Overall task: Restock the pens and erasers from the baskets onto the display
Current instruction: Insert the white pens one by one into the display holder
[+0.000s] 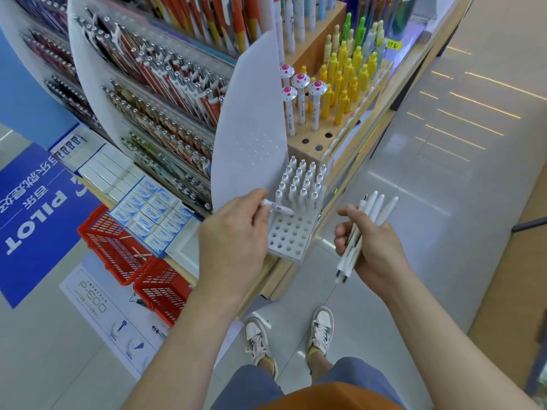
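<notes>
Pens go into a wooden display (318, 48), and everything here is placed from its white holder block (288, 235), the slab of round holes at the near corner. Two red baskets (118, 247) sit on the floor well to the left of the block. The left hand (233, 232) hovers at the block's left edge. Its thumb and fingertips pinch one white pen (278, 209), which lies almost flat over the first empty row, just in front of the standing pens (302, 184) that fill the back rows. The right hand (376, 250) hangs to the block's right, apart from it, with its fingers curled round a bundle of pens (376, 208). The slanted pen may skid past its hole or knock the standing row. The fanned bundle looks loosely held, so one pen could slip to the floor.
</notes>
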